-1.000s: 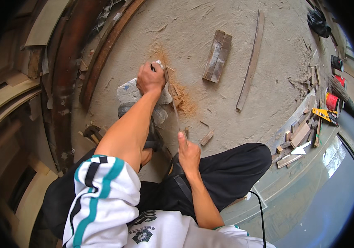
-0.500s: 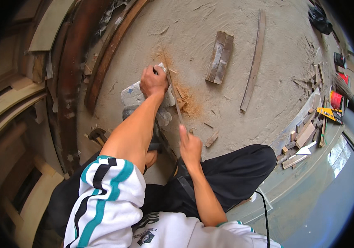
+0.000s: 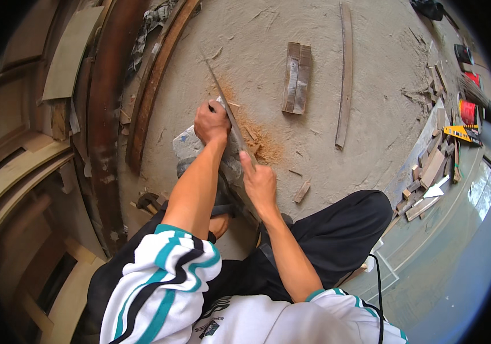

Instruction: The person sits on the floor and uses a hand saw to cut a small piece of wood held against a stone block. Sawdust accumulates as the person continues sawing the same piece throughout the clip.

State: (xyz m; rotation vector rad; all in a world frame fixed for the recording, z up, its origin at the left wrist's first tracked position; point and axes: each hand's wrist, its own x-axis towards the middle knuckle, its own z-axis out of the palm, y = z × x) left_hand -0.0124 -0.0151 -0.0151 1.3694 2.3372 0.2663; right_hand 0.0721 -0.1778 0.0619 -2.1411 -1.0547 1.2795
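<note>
My right hand (image 3: 260,186) is wrapped round the handle end of a hand saw (image 3: 225,97), its thumb along the back of the blade. The long narrow blade slants up and to the left, past the knuckles of my left hand (image 3: 211,121). That hand is closed in a fist on top of a pale, rough block (image 3: 185,146); what it grips is mostly hidden, with only a light end showing beside the blade. Orange-brown sawdust (image 3: 265,146) lies heaped on the floor just right of the blade.
Two short dark wood pieces (image 3: 296,77) lie side by side on the floor, and a long thin strip (image 3: 344,74) lies right of them. Offcuts (image 3: 429,172) and a yellow-handled tool (image 3: 462,133) are at the right. Long boards (image 3: 156,80) and wooden panels (image 3: 22,172) line the left.
My right hand has pushed the saw forward and up-left, so the blade reaches farther past my left hand. My left hand keeps its place on the block. The view has shifted slightly.
</note>
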